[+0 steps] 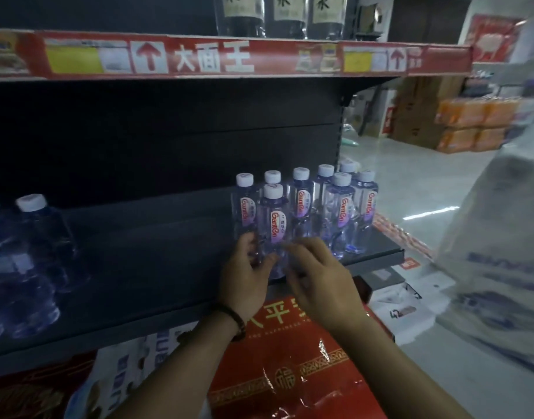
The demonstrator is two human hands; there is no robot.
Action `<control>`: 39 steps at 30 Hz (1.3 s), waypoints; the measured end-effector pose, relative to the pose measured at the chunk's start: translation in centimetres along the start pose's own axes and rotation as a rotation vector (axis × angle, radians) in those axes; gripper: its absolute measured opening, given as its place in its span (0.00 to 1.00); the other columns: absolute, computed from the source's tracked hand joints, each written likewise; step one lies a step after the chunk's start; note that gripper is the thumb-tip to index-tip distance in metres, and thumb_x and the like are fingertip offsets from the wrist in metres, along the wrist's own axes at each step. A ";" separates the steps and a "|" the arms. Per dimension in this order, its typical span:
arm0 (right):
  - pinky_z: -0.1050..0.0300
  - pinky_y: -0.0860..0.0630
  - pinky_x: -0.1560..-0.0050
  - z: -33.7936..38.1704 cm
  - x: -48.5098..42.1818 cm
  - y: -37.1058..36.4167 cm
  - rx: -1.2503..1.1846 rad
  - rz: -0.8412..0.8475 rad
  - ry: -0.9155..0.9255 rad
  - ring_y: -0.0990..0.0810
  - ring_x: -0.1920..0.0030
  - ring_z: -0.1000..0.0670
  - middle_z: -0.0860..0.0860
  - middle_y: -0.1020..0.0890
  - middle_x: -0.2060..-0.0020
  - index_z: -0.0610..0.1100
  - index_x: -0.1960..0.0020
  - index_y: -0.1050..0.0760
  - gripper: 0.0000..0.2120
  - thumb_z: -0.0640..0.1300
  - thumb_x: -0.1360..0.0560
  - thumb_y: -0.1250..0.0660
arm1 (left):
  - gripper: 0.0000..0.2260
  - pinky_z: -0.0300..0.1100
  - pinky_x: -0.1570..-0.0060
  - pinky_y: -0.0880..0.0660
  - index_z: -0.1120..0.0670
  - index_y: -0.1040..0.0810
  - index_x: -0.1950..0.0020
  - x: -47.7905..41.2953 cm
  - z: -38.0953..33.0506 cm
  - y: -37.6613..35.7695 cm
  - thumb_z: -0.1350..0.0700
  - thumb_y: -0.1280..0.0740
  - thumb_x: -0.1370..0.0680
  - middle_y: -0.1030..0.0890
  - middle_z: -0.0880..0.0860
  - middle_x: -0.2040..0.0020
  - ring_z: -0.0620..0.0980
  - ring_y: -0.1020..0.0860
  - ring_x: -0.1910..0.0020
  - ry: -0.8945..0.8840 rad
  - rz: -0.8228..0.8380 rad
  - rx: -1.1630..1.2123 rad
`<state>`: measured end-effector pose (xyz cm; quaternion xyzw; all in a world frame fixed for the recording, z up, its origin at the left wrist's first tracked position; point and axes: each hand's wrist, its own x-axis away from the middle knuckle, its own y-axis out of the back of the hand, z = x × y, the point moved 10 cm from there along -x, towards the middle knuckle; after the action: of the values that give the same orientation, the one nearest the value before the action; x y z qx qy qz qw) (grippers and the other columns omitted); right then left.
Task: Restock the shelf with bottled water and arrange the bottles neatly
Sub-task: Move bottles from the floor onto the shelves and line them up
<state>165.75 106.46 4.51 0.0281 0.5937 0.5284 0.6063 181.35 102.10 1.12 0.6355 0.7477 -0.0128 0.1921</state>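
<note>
1. Here, water bottles crowd the shelf's right end; open shelf runs left.
2. Our left hand grips the front bottle near the front edge; our right hand touches it, fingers straight.

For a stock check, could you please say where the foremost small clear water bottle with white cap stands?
Head view, right of centre: the small clear bottle stands on the dark shelf before its cluster, left hand gripping its base, right hand alongside.

The bottle labels read "Ganten"; the red shelf strip reads "大面王".
</note>
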 end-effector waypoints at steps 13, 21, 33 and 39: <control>0.45 0.22 0.31 -4.4 4.0 -2.5 0.150 0.105 -0.105 0.25 0.27 0.43 0.42 0.30 0.22 0.47 0.21 0.29 0.28 0.47 0.21 0.36 | 0.18 0.32 0.49 0.24 0.51 0.20 0.29 -1.2 -0.7 -3.3 0.56 0.27 0.19 0.15 0.48 0.41 0.39 0.18 0.49 -0.003 -0.024 -0.134; 0.46 0.32 0.24 -5.2 4.8 -2.4 0.219 0.094 -0.186 0.29 0.24 0.38 0.39 0.31 0.21 0.43 0.21 0.29 0.30 0.43 0.23 0.31 | 0.16 0.45 0.40 0.20 0.47 0.20 0.30 -1.2 -0.9 -5.1 0.50 0.30 0.18 0.14 0.46 0.41 0.43 0.16 0.44 -0.009 -0.042 -0.255; 0.47 0.24 0.42 -2.1 2.1 0.3 0.164 -0.075 -0.207 0.21 0.43 0.45 0.46 0.20 0.43 0.44 0.38 0.20 0.16 0.45 0.24 0.35 | 0.16 0.40 0.39 0.20 0.46 0.21 0.30 -0.2 -1.5 -4.5 0.57 0.31 0.17 0.16 0.43 0.40 0.40 0.18 0.41 -0.056 0.090 -0.213; 0.48 0.22 0.54 6.0 -3.4 -3.7 -0.117 0.004 -0.117 0.21 0.50 0.43 0.46 0.21 0.47 0.44 0.40 0.23 0.13 0.44 0.24 0.34 | 0.06 0.37 0.52 0.19 0.48 0.17 0.45 2.0 -3.2 7.5 0.59 0.30 0.19 0.14 0.41 0.55 0.35 0.17 0.55 -0.132 -0.100 -0.295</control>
<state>173.42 106.12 6.14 0.0245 0.5253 0.5610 0.6394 187.44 106.29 5.16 0.5602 0.7578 0.0461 0.3312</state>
